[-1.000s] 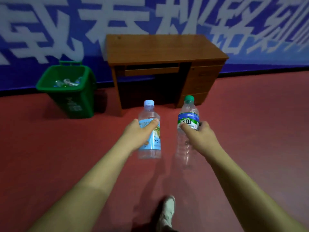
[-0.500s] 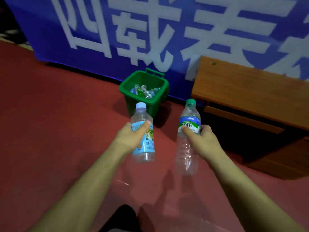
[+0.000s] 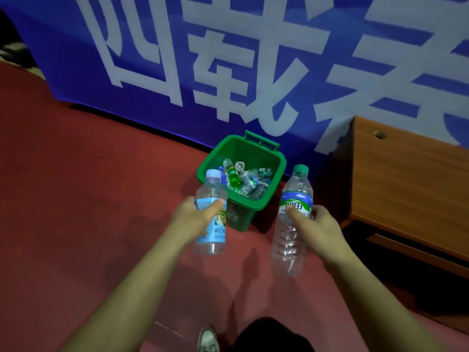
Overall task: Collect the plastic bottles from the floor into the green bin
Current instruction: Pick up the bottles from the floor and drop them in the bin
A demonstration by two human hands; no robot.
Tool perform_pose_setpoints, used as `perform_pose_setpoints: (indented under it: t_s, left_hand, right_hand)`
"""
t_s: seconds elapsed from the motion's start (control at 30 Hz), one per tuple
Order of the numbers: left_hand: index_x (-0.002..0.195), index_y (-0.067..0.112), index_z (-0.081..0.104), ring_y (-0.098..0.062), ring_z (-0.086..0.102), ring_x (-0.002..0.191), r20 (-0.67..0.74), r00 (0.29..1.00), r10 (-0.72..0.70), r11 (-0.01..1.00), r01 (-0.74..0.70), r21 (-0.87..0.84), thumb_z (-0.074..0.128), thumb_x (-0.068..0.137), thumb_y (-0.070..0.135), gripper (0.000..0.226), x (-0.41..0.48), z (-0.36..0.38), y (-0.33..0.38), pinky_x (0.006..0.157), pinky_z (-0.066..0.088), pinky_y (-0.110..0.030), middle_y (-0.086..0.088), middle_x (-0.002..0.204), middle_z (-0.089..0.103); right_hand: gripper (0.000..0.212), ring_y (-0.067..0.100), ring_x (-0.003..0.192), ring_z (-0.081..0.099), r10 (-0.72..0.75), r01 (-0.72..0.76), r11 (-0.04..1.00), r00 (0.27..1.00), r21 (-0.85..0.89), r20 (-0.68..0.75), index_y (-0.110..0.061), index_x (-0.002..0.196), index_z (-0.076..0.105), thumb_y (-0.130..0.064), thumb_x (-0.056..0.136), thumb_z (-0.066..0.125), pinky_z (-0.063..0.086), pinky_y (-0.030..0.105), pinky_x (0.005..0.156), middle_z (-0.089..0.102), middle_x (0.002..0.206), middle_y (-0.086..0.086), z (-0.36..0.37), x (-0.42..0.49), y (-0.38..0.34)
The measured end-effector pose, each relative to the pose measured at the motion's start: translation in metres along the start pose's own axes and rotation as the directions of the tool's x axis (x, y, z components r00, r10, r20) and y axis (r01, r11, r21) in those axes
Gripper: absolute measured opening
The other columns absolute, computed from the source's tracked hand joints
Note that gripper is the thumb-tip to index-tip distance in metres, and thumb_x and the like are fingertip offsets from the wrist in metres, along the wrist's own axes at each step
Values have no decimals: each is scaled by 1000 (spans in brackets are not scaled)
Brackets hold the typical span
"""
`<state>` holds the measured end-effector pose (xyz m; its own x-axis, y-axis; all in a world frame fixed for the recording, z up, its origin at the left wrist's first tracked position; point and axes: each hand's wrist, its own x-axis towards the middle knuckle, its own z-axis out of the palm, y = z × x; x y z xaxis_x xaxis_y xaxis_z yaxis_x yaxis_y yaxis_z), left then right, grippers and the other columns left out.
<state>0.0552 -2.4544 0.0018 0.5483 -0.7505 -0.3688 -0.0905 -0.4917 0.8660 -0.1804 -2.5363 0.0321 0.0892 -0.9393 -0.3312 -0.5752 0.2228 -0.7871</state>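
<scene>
My left hand (image 3: 193, 219) grips a clear bottle with a white cap and a light blue label (image 3: 211, 196), held upright. My right hand (image 3: 313, 228) grips a taller clear bottle with a green cap and a blue-green label (image 3: 291, 237), also upright. The green bin (image 3: 272, 158) stands on the red floor just beyond and between the two bottles, close to the blue wall. Its lid is open and several empty bottles lie inside. The white-capped bottle overlaps the bin's near left rim in view.
A brown wooden desk (image 3: 411, 179) stands right of the bin against the blue banner wall (image 3: 177, 59) with large white characters. Red floor (image 3: 88, 199) stretches to the left. My shoe (image 3: 208, 339) and dark trouser leg show at the bottom edge.
I have walked closer to the bin, which now looks larger and sits between the two bottles. Both hands keep the same hold on their bottles.
</scene>
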Motion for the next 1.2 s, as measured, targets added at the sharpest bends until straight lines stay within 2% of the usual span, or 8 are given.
perform_pose_setpoints:
  t_s: [0.27, 0.43, 0.6, 0.67, 0.83, 0.97, 1.07, 1.2]
  left_hand:
    - [95, 11, 63, -22, 69, 72, 47, 999, -4, 986, -4, 165, 76, 74, 47, 44, 191, 29, 55, 52, 55, -28, -10, 90, 69]
    - [94, 12, 63, -17, 64, 69, 97, 995, -38, 974, 15, 228, 72, 81, 38, 31, 294, 55, 84, 38, 40, -10, -8, 90, 69]
    - [80, 14, 68, -20, 63, 59, 143, 982, -121, 965, 82, 250, 71, 78, 41, 27, 379, 69, 96, 51, 53, -27, -5, 71, 68]
    - [79, 16, 64, -21, 62, 63, 134, 982, -135, 963, 98, 250, 70, 80, 37, 23, 414, 76, 98, 58, 56, -32, -3, 70, 64]
    - [113, 7, 50, -28, 66, 81, 167, 973, -161, 937, 97, 335, 70, 83, 33, 44, 492, 90, 94, 72, 56, -36, -10, 100, 66]
    - [122, 3, 49, -34, 63, 102, 197, 963, -182, 914, 92, 394, 69, 84, 30, 51, 533, 86, 94, 82, 49, -33, -17, 116, 64]
    - [121, 3, 49, -35, 62, 104, 221, 958, -184, 904, 76, 421, 68, 85, 28, 47, 545, 78, 98, 82, 46, -34, -19, 117, 64]
    - [136, 2, 40, -32, 53, 121, 249, 955, -161, 898, 37, 439, 65, 89, 25, 59, 551, 69, 108, 94, 40, -31, -18, 134, 54]
  right_hand:
    - [43, 21, 93, 65, 65, -65, 998, 996, -4, -60, -17, 100, 59, -53, 79, 71, 53, 44, 89, 67, 97, 0, 29, 159, -43]
    - [44, 22, 90, 64, 80, -81, 996, 997, -46, -18, -16, 99, 62, -54, 80, 71, 51, 38, 83, 66, 94, 1, 54, 256, -81]
    - [33, 22, 87, 67, 96, -96, 990, 995, -102, -5, -22, 89, 61, -52, 80, 72, 54, 44, 85, 68, 90, 0, 73, 323, -114]
    - [32, 23, 90, 66, 114, -114, 982, 993, -148, -12, -24, 89, 60, -53, 80, 71, 54, 43, 85, 69, 94, 1, 83, 348, -124]
    - [57, 26, 98, 65, 239, -255, 951, 965, -176, -106, -15, 117, 59, -56, 79, 71, 51, 37, 83, 67, 107, 4, 109, 390, -138]
    - [53, 26, 98, 64, 299, -324, 925, 943, -199, -147, -15, 114, 58, -53, 80, 72, 47, 33, 78, 67, 105, 3, 124, 412, -146]
    - [51, 27, 99, 64, 332, -361, 909, 929, -210, -162, -13, 112, 58, -52, 80, 71, 46, 33, 78, 66, 106, 5, 140, 428, -152]
    - [55, 30, 101, 63, 379, -404, 885, 914, -230, -147, -9, 115, 57, -52, 82, 69, 46, 34, 78, 65, 105, 8, 164, 449, -157]
